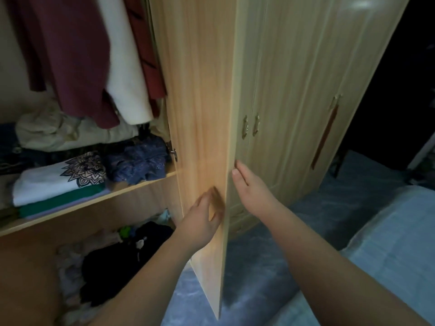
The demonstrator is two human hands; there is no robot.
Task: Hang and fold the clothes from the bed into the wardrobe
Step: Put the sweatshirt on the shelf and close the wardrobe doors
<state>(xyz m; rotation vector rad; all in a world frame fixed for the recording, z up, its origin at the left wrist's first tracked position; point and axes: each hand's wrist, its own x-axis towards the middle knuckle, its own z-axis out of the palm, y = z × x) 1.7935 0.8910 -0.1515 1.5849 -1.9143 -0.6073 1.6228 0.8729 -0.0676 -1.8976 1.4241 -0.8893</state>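
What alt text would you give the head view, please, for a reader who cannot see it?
A person's left hand presses flat on the inner face of an open wardrobe door, with the right hand at its free edge. Left of it, garments hang above a shelf of folded clothes; a bed lies at right.

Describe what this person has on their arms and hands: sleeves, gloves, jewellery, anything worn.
Nothing worn shows. The left hand and the right hand have no gloves and no rings that can be seen. The left forearm and the right forearm are uncovered as far as the picture's lower edge: no sleeve, cuff, watch or bracelet.
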